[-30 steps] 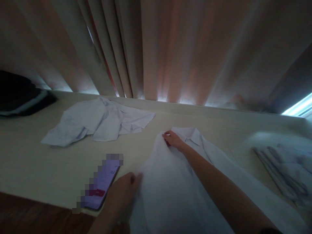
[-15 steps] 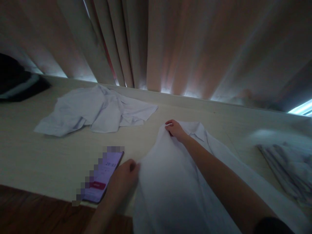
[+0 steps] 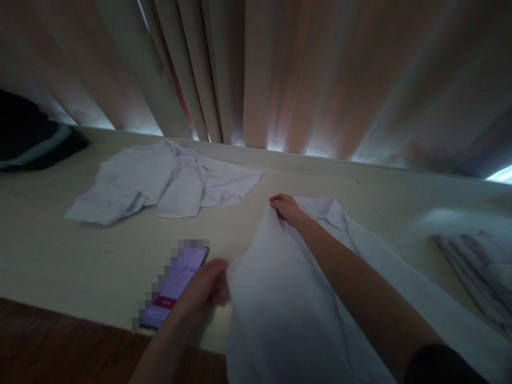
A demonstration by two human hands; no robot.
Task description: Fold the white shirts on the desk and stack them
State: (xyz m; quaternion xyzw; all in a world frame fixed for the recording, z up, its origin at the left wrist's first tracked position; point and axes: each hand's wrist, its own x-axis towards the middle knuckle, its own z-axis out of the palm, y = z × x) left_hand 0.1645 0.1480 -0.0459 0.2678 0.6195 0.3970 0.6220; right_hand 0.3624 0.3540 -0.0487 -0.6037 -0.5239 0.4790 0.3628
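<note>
A white collared shirt (image 3: pixel 288 288) is spread over the near edge of the pale surface, its collar pointing away from me. My right hand (image 3: pixel 286 208) pinches the cloth near the shoulder, left of the collar. At the shirt's left edge, my left hand (image 3: pixel 210 282) has its fingers curled and closed on the fabric; some fingertips are hidden. Just beside that hand lies a phone (image 3: pixel 182 282) with a lit screen, partly covered by pixel blocks and by my left wrist.
Another white garment (image 3: pixel 168 181) lies crumpled at the back left. A folded striped cloth (image 3: pixel 476 266) rests at the right. A dark item with a light stripe (image 3: pixel 40 144) sits at far left. Curtains (image 3: pixel 296 74) hang along the back; brown wood flooring (image 3: pixel 60 346) shows below the front edge.
My left hand has turned slightly, its fingers now showing underneath. The shirt's left edge between the hands is drawn a little differently. The whole view has shifted slightly.
</note>
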